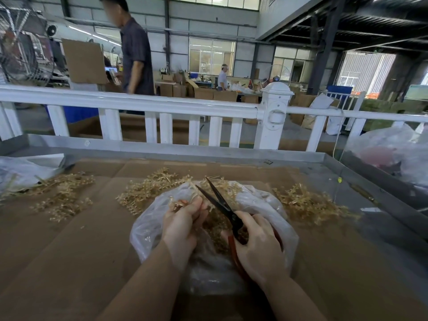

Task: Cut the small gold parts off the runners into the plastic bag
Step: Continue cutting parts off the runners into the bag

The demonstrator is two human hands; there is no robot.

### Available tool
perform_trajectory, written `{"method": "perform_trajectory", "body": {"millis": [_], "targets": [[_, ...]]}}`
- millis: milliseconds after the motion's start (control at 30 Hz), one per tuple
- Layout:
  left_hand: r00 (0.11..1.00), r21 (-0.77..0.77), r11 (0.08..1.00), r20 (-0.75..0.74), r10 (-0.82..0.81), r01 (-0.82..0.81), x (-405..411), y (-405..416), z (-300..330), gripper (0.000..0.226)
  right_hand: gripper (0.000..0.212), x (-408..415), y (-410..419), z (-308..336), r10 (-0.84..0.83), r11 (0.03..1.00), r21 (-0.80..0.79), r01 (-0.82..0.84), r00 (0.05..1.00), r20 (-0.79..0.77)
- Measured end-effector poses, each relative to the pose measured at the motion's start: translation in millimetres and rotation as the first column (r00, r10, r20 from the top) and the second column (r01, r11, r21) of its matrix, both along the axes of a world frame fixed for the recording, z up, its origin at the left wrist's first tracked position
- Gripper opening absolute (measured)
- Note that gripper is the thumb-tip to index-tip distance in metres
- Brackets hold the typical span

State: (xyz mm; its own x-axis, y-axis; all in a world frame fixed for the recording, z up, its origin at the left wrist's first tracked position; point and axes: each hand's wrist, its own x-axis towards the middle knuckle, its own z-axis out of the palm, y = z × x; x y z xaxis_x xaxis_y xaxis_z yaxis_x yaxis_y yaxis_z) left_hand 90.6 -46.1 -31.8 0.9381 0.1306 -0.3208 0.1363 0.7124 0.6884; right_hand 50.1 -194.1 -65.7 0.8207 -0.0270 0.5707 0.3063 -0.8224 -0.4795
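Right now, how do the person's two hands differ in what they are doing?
The left hand pinches a gold runner; the right hand grips the scissors, blades apart. The left hand sits farther forward, the right hand nearer the camera. Both are over the open plastic bag.

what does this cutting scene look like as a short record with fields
left hand: left hand holds a gold runner over the bag
right hand: right hand grips the scissors, blades open
bag: plastic bag open under both hands, cut gold parts inside
surface: cardboard
uncut stock: runner piles left, behind and right of the bag
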Motion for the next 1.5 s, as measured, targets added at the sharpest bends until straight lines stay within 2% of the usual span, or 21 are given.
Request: {"method": "perform_trajectory", "body": {"millis": [133, 300, 533, 667, 1267, 1500], "targets": [[0.999, -0.028, 0.999, 0.032, 0.039, -0.038, 4, 1, 3, 0.016, 0.041, 2, -2, -1, 0.026, 0.999, -0.046, -0.028, 0.999, -0.037], [0.994, 0.083, 0.993, 0.074, 0.080, -0.086, 2, 4, 4, 0.024, 0.042, 2, -2, 0, 0.043, 0.996, -0.080, -0.047, 0.997, -0.058], [0.996, 0.144, 0.988, 0.072, 0.053, -0.063, -3, 6, -3, 0.017, 0.047, 2, -2, -1, 0.071, 0.992, -0.098, -0.079, 0.994, -0.084], [0.995, 0.173, 0.984, 0.100, 0.023, -0.040, -9, 7, -4, 0.028, 0.049, 3, -1, -1, 0.083, 0.989, -0.112, -0.094, 0.992, -0.096], [0.991, 0.024, 1.000, 0.136, -0.020, 0.017, -8, 17, -16, 0.046, 0.051, 0, 4, 3, 0.114, 0.977, -0.167, -0.132, 0.987, -0.117], [0.994, -0.017, 1.000, 0.112, 0.016, -0.014, 1, 17, -19, 0.023, 0.049, -3, 5, 5, 0.120, 0.980, -0.150, -0.134, 0.988, -0.099]]}}
